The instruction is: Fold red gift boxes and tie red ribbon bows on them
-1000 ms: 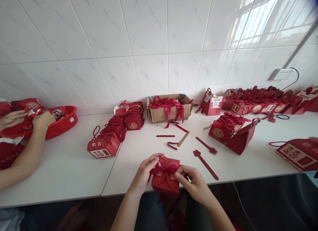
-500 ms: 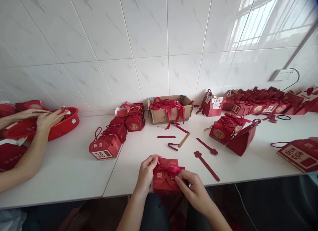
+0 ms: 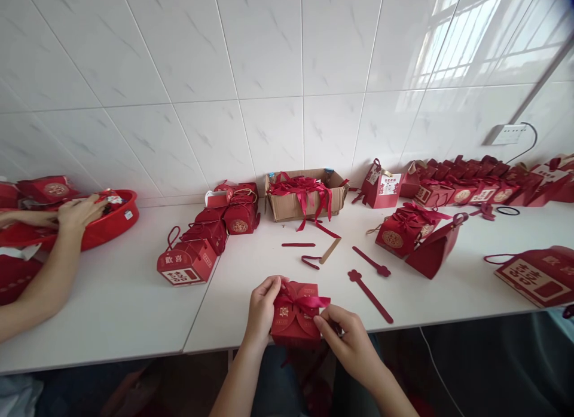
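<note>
Head view: a person's two bare hands work at the near edge of a white table, against a white tiled wall
Gift box: a small red gift box with gold print sits at the table's front edge, partly over the lip, held between both hands
Ribbon: a red ribbon crosses the top of the gift box, its loops bunched at the middle
Left hand: the left hand is closed against the box's left side, fingertips pinching the ribbon at the top left corner
Right hand: the right hand lies at the box's right side, thumb and forefinger pinched on the ribbon end there, the other fingers curled under
Just beyond: two long red strips lie flat on the table to the right of the hands; a brown card strip lies further back
Cardboard box: an open cardboard box stands at the wall, heaped with loose red ribbons that spill over its front
Left of it: a cluster of red boxes runs toward a house-shaped box with a cord handle
Right side: more tied boxes stand near a folded red box; a row of boxes lines the wall and one flat box lies at the far right
Co-worker: at the far left another person's hand reaches into a red basin; whether it grips anything cannot be told
</note>
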Motion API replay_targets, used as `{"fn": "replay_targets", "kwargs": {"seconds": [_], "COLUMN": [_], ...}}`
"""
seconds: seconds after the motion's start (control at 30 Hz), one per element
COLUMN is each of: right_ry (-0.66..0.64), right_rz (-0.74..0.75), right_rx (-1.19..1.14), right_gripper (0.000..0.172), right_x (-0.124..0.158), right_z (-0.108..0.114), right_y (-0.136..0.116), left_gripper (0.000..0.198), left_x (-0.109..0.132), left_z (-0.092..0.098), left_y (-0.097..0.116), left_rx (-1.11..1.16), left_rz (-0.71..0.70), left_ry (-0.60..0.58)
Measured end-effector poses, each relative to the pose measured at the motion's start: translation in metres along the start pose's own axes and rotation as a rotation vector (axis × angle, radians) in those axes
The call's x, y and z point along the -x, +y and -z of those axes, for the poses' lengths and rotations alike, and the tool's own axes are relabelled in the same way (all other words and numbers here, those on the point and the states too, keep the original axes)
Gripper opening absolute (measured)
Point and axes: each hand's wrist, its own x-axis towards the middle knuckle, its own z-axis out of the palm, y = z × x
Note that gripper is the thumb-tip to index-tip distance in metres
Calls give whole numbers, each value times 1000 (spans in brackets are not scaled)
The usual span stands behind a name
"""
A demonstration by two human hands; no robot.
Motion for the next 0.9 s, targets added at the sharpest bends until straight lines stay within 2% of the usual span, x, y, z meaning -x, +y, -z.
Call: {"fn": "replay_targets", "kwargs": {"seconds": [0.1,0.13,0.23,0.3,0.4,0.47,0.57,0.67,0.73,0.83,0.9], "right_ry": [2,9,38,48,1,-85,-168,-113,-34,147,397], "right_rz": [-48,-59,-75,-98,-181,-222,-188,-136,-142,-155,-126], "right_rx": [-104,-164,-360,-406,-344,-313,-303,-304,-309,-305,-236], "right_gripper": [15,20,58,79,113,122,114,102,95,89,90], "right_x": [5,7,12,13,11,9,6,0,-12,-48,-79], "right_z": [-2,-4,-10,-12,-10,-8,-7,-3,7,40,68], "right_y": [4,7,22,36,53,56,52,51,55,63,66], "left_gripper": [31,32,43,44,42,41,42,46,47,45,42], "left_x": [2,3,8,13,20,22,22,20,19,19,20], "left_z": [6,9,21,30,40,43,44,45,47,49,49], "left_y": [2,1,-6,-15,-31,-39,-44,-42,-40,-40,-40], "left_rx": [-155,-192,-187,-163,-228,-286,-325,-349,-389,-438,-450], "left_rz": [-105,-158,-266,-252,-153,-127,-155,-137,-118,-105,-113], "left_ry": [-20,2,83,100,41,-55,-163,-160,-150,-161,-158]}}
